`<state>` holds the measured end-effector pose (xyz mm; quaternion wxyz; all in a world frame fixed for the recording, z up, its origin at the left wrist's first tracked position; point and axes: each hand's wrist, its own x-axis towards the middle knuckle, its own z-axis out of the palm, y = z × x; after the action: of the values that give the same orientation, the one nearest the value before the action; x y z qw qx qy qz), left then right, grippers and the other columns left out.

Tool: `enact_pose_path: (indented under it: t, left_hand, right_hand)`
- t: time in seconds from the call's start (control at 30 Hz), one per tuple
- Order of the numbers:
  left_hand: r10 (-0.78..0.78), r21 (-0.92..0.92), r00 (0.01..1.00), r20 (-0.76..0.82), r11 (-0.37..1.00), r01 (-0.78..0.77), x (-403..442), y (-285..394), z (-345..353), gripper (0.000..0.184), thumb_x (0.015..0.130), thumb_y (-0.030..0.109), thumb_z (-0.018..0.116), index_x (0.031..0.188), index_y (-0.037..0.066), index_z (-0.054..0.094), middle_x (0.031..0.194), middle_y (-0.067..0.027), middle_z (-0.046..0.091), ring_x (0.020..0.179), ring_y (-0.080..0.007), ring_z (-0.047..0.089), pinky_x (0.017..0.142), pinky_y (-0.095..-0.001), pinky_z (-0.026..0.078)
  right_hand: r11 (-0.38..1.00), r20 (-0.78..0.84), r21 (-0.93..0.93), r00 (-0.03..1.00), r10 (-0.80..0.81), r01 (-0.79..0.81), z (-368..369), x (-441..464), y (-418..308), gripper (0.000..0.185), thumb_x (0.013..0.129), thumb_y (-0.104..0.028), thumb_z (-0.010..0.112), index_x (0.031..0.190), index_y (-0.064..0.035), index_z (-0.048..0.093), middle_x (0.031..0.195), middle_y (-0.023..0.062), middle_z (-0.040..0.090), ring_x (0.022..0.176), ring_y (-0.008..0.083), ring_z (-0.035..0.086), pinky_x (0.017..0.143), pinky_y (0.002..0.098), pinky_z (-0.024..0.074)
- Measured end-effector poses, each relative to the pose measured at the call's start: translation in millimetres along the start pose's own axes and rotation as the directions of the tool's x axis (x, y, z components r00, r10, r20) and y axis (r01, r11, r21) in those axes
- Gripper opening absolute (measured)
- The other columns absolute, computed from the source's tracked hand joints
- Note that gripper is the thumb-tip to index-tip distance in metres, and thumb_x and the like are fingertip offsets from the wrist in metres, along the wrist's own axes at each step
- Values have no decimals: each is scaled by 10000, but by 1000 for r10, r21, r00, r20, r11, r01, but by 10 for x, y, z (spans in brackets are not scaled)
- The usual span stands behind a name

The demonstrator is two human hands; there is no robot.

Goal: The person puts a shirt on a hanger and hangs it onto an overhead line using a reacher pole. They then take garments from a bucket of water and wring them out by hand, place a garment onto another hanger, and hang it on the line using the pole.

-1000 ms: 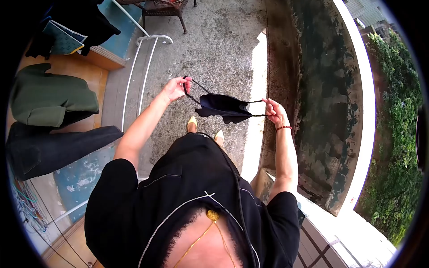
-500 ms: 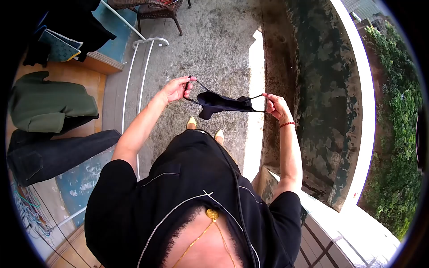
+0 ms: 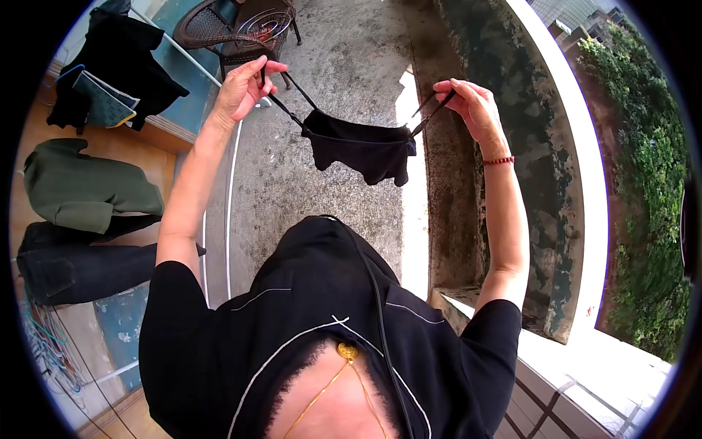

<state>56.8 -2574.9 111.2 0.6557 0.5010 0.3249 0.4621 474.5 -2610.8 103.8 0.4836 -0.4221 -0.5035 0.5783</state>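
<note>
A black camisole (image 3: 358, 150), short and with thin straps, hangs stretched between my two hands above the concrete floor. My left hand (image 3: 245, 89) is closed on one strap, pinched between thumb and fingers. The opposite strap is gripped in my right hand (image 3: 475, 108), which wears a red bead bracelet. The top edge gapes a little, and the lower edge hangs in loose, wavy folds.
At the upper left stands a brown wicker chair (image 3: 197, 28). A green garment (image 3: 91, 183), dark jeans (image 3: 88, 267) and black clothes (image 3: 121, 62) hang along the left. White rails (image 3: 232, 190) stand beside them. A weathered parapet wall (image 3: 537, 175) runs down the right.
Both hands have moved up and away from my body and farther apart, lifting the camisole. It now hangs lower between its straps, with its front spread out more.
</note>
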Motion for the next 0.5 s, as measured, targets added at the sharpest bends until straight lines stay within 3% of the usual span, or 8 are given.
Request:
enact_pose_path:
  t: [0.07, 0.17, 0.2, 0.33, 0.4, 0.5]
  left_hand:
    - [30, 39, 997, -68, 999, -27, 110, 255, 6, 318, 899, 250, 491, 969, -42, 596, 1012, -147, 611, 738, -150, 579, 771, -318, 478]
    - [110, 120, 993, -41, 987, -104, 346, 548, -119, 307, 902, 231, 480, 1017, -36, 580, 1068, -157, 593, 898, -204, 584, 850, -358, 459]
    - [116, 128, 992, -41, 986, -110, 417, 636, -135, 307, 902, 231, 480, 1017, -36, 580, 1068, -157, 593, 898, -204, 584, 850, -358, 459]
    - [167, 100, 979, -115, 983, -156, 767, 881, -377, 290, 897, 220, 489, 1009, -33, 579, 1058, -148, 597, 952, -212, 578, 869, -353, 454]
    - [179, 125, 976, -125, 979, -163, 977, 977, -523, 281, 896, 214, 491, 1019, -26, 571, 1063, -145, 595, 952, -209, 577, 862, -346, 459]
    - [204, 146, 973, -112, 972, -186, 1302, 1118, -732, 275, 896, 214, 491, 1025, -17, 568, 1048, -141, 600, 906, -199, 590, 838, -332, 472]
  right_hand:
    - [996, -16, -58, 997, -76, 75, 40, 161, -208, 289, 881, -223, 525, 949, 40, 625, 934, 94, 642, 838, 144, 591, 811, 273, 461]
    - [965, 5, -127, 973, -230, 229, 59, 408, -482, 281, 879, -238, 531, 956, 10, 638, 949, 83, 648, 868, 134, 592, 815, 260, 453]
    - [948, 16, -111, 955, -298, 298, 72, 485, -545, 279, 878, -244, 533, 960, -1, 642, 959, 82, 648, 881, 132, 591, 814, 258, 451]
    - [941, -66, -226, 960, -273, 252, 121, 933, -572, 261, 877, -237, 534, 975, -23, 646, 986, 69, 647, 928, 129, 584, 840, 277, 442]
    - [935, -73, -111, 935, -346, 337, 52, 1205, -686, 257, 870, -238, 541, 972, -31, 653, 987, 54, 648, 939, 126, 579, 830, 274, 437]
    - [928, -94, -179, 933, -346, 326, 88, 1535, -754, 260, 871, -225, 535, 967, -11, 649, 991, 69, 646, 947, 139, 585, 839, 280, 439]
